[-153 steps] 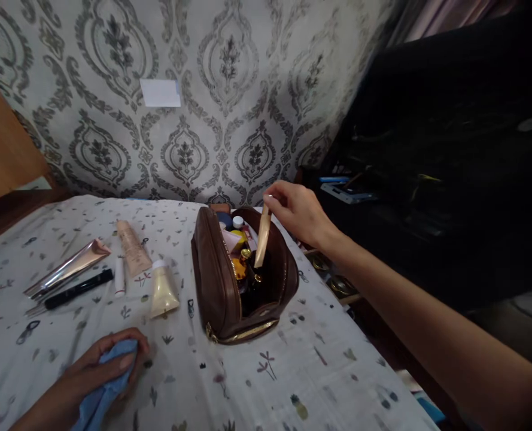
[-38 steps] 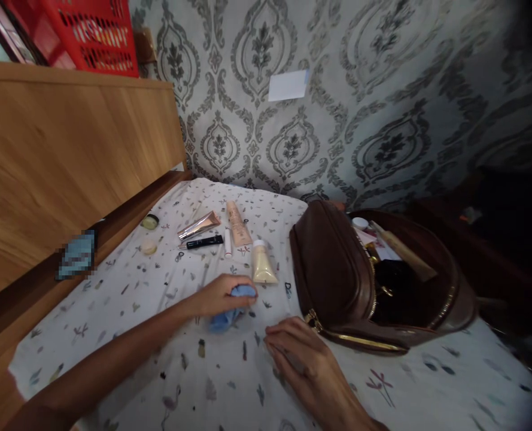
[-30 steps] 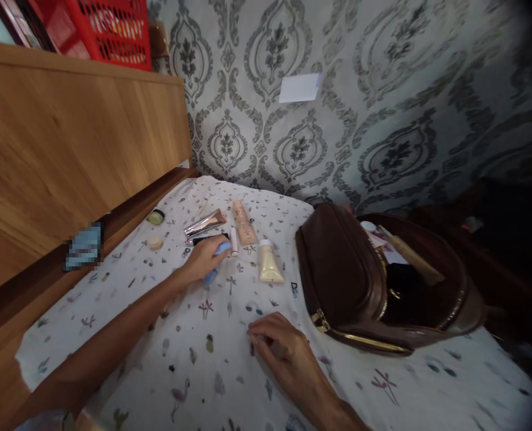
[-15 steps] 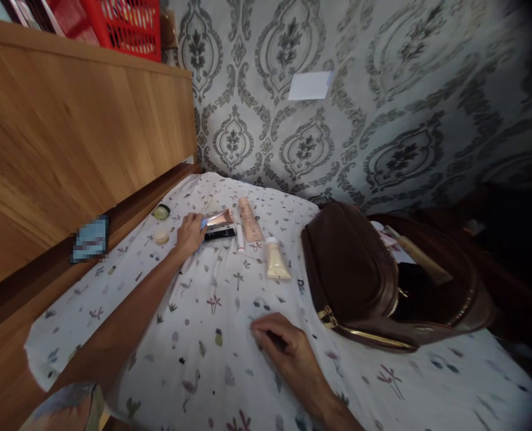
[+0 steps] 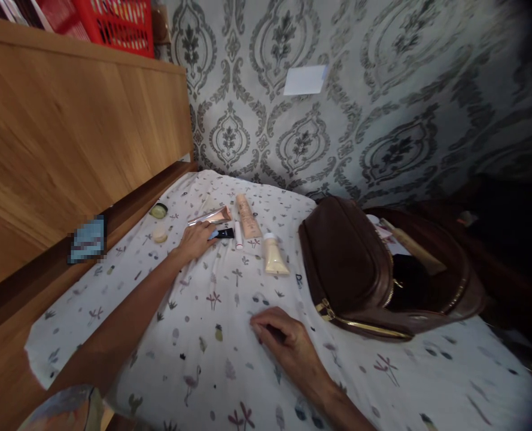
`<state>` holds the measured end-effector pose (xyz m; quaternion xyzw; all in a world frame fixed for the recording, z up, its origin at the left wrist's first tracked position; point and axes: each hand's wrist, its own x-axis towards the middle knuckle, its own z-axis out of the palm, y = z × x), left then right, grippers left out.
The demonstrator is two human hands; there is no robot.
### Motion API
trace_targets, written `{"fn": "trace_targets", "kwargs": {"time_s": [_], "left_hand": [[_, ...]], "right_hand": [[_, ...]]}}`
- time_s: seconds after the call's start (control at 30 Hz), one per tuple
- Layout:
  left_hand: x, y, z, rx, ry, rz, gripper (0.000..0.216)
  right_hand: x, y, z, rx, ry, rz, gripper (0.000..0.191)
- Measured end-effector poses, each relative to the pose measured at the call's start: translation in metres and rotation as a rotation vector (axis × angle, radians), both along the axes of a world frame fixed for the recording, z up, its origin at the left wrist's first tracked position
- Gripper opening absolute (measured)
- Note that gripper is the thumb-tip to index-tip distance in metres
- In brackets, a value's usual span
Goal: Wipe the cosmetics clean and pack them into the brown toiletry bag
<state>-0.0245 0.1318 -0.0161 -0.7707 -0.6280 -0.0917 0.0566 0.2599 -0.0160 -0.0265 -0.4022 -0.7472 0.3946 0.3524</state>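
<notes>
My left hand [image 5: 197, 240] reaches far across the patterned sheet [image 5: 230, 371] and lies closed over a blue cloth, of which only a corner shows, on top of a black tube [image 5: 225, 233]. Just beyond it lies a rose-gold tube [image 5: 212, 215]. To its right lie a small white stick [image 5: 238, 234], a peach tube [image 5: 247, 216] and a cream tube [image 5: 274, 255]. My right hand [image 5: 283, 342] rests on the sheet near me with its fingers curled; nothing shows in them. An open brown zip pouch [image 5: 350, 263] full of cosmetics stands to the right.
Two small round jars [image 5: 159, 211] lie at the left by the wooden bed frame [image 5: 68, 155]. A red basket [image 5: 122, 24] sits on top of it. Patterned wallpaper with a white card [image 5: 304, 79] is behind. Dark furniture lies at the right.
Over five seconds my right hand left the pouch and came down onto the sheet. My left hand carried the blue cloth forward to the tubes and in the last half second dropped onto the black tube.
</notes>
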Motion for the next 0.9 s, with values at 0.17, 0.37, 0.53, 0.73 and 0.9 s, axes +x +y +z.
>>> {"fn": "trace_targets", "kwargs": {"time_s": [0.17,0.37,0.53,0.73,0.9], "left_hand": [[0.003,-0.002,0.003,-0.013,0.015,0.015,0.024],[0.003,-0.003,0.006,0.013,-0.025,0.043,0.028],[-0.009,-0.003,0.017,0.067,-0.068,0.123,0.029],[-0.037,-0.001,0.036,0.130,-0.109,0.229,0.028],[-0.014,-0.001,0.037,0.115,-0.143,0.070,0.031]], "right_hand": [[0.000,0.001,0.001,0.012,-0.013,0.007,0.022],[0.000,0.003,0.000,0.028,-0.016,0.017,0.023],[0.001,0.001,0.002,0.017,-0.017,0.014,0.024],[0.000,0.001,0.001,0.024,-0.011,0.011,0.022],[-0.001,0.001,0.001,0.010,-0.009,0.008,0.021]]}}
